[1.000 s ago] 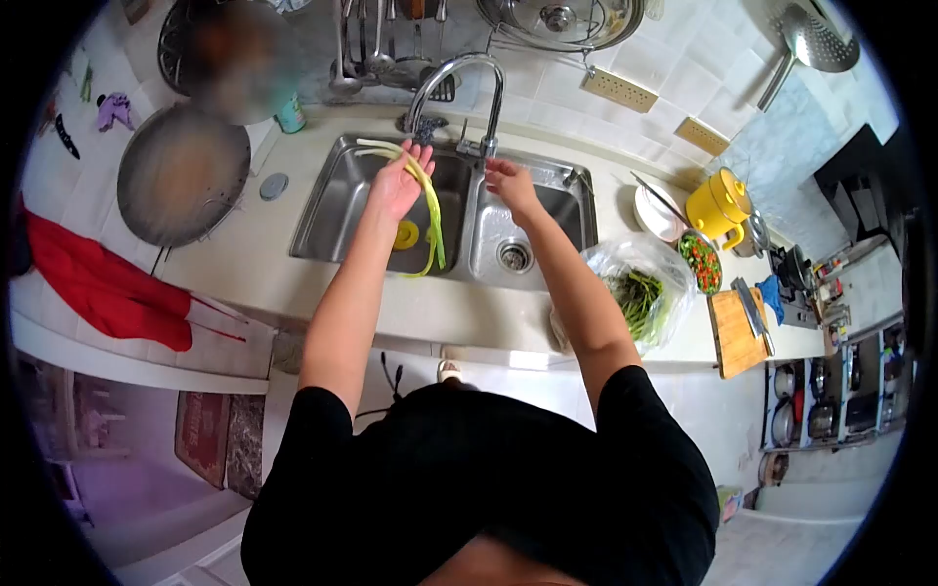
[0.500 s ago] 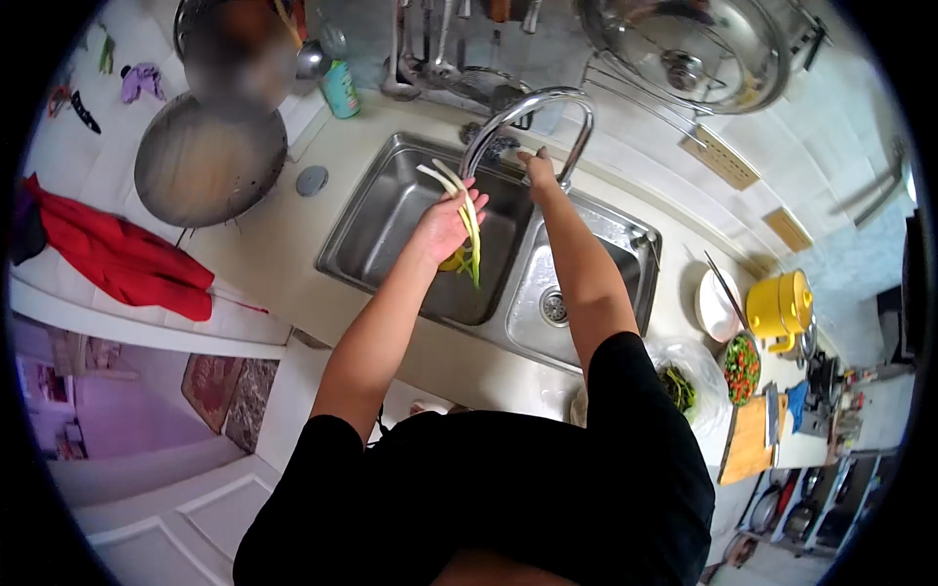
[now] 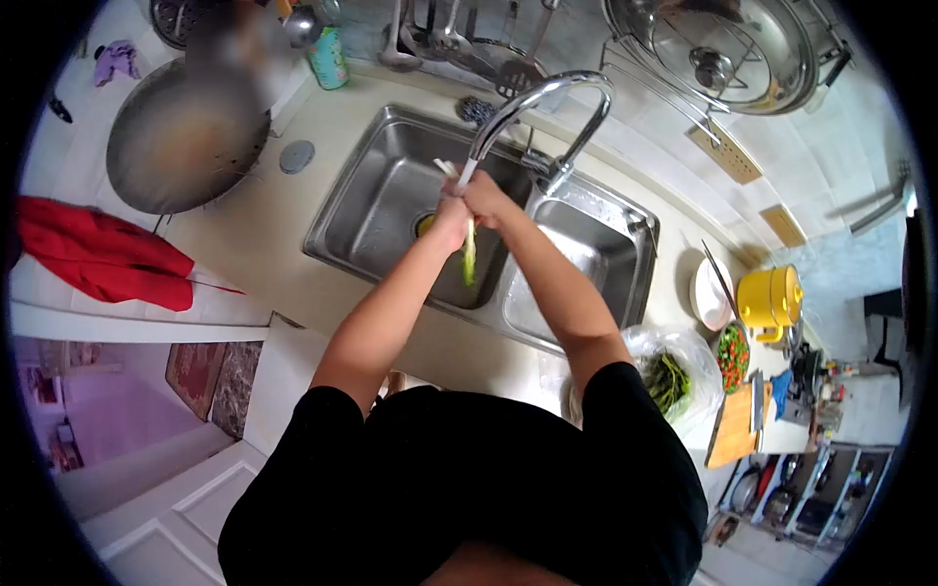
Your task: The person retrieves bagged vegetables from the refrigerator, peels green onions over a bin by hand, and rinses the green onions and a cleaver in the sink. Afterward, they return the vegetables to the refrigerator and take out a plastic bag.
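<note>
Pale scallions (image 3: 470, 262) with white upper ends and green lower ends are gripped in my left hand (image 3: 450, 217), over the left basin of the steel sink (image 3: 376, 186). My right hand (image 3: 485, 197) is closed on the same scallions, pressed against the left. A stream of water runs from the chrome faucet (image 3: 528, 93) onto both hands. The middle of the stalks is hidden by my fingers. Something yellow (image 3: 424, 227) shows at the bottom of the basin, partly behind my left wrist.
A large wok (image 3: 186, 146) stands to the left. On the right are a plastic bag of greens (image 3: 669, 381), a white bowl (image 3: 710, 293), a yellow pot (image 3: 769, 297), a plate of chopped peppers (image 3: 732, 358) and a cutting board (image 3: 733, 430) with a knife (image 3: 757, 410).
My right hand has moved from the faucet base to the scallions and closed on them beside my left hand. Water now flows. The scallions hang more upright under the spout.
</note>
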The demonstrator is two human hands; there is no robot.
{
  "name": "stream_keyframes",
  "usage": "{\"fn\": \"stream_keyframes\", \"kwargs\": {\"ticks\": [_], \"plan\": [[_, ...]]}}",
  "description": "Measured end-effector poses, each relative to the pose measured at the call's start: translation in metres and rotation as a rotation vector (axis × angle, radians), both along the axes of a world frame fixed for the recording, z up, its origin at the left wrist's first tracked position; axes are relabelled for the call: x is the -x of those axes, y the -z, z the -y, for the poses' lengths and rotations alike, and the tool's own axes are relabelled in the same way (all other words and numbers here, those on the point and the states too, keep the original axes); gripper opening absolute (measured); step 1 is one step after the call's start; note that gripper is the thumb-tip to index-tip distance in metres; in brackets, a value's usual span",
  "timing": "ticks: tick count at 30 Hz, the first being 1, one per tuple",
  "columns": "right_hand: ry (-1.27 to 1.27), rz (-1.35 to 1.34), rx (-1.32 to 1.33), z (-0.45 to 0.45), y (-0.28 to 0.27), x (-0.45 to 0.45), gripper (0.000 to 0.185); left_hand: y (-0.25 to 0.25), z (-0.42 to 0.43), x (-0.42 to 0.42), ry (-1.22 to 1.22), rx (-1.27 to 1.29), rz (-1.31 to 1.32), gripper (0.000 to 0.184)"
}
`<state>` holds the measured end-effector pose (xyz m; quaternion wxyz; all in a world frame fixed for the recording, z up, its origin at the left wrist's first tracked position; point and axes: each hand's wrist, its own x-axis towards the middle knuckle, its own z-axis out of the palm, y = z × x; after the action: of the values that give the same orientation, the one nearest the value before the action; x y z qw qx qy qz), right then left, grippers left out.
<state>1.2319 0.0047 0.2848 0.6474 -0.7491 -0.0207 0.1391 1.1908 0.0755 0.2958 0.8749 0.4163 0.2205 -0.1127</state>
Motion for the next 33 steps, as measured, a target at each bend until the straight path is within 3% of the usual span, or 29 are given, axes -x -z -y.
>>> {"fn": "stream_keyframes", "kwargs": {"ticks": [1,3,4,5,6,7,9,12,14,17,18,21,25,26,29,30,33], "plan": [[-0.023,0.165,0.142,0.002,0.039,-0.014,0.03,0.013,0.002,0.001,0.071,-0.115,0.025,0.012],[0.088,-0.034,-0.001,-0.004,0.026,-0.009,0.038,0.037,0.0,0.005,0.193,-0.338,0.079,0.012],[0.132,-0.057,0.15,-0.004,0.01,-0.003,0.04,0.038,-0.003,0.01,0.316,-0.413,0.099,0.015],[0.17,-0.085,0.299,-0.009,-0.021,0.01,0.043,0.036,-0.006,0.014,0.337,-0.4,0.124,0.013],[0.284,-0.287,0.175,-0.013,-0.015,0.004,0.049,0.037,-0.01,0.014,0.361,-0.389,0.141,0.012],[0.207,-0.064,0.245,-0.008,0.014,-0.004,0.042,0.038,-0.017,0.01,0.387,-0.382,0.162,0.011],[0.134,0.156,-0.197,-0.023,0.053,-0.004,0.037,0.028,-0.038,0.003,0.346,-0.207,0.049,0.011],[0.145,-0.121,-0.002,-0.032,0.004,0.008,0.035,0.031,-0.064,0.004,0.696,-0.295,0.199,0.009],[0.172,-0.407,0.146,-0.043,-0.034,0.01,0.036,0.027,-0.066,0.008,0.734,-0.384,0.216,0.007],[0.206,-0.398,-0.142,-0.04,0.014,-0.017,0.031,0.026,-0.069,0.0,0.632,-0.328,0.198,0.008],[0.141,-0.298,-0.358,-0.043,0.0,0.003,0.027,0.031,-0.079,-0.004,0.629,-0.268,0.153,0.009],[0.13,-0.15,-0.291,-0.043,-0.002,0.009,0.027,0.03,-0.078,-0.004,0.638,-0.179,0.137,0.013],[0.257,-0.438,-0.025,-0.027,0.0,-0.01,0.038,0.047,-0.057,0.001,0.644,-0.191,0.228,0.012],[0.336,-0.495,-0.101,-0.027,-0.009,-0.01,0.042,0.041,-0.058,0.005,0.641,-0.159,0.221,0.012],[0.19,-0.298,-0.428,-0.016,0.006,-0.01,0.041,0.04,-0.066,0.0,0.686,-0.058,0.169,0.012],[0.13,-0.06,-0.376,-0.018,0.008,-0.001,0.038,0.042,-0.068,-0.004,0.706,-0.024,0.144,0.012],[0.042,0.043,-0.046,-0.019,0.005,0.005,0.036,0.035,-0.056,-0.006,0.695,0.082,0.086,0.011]]}}
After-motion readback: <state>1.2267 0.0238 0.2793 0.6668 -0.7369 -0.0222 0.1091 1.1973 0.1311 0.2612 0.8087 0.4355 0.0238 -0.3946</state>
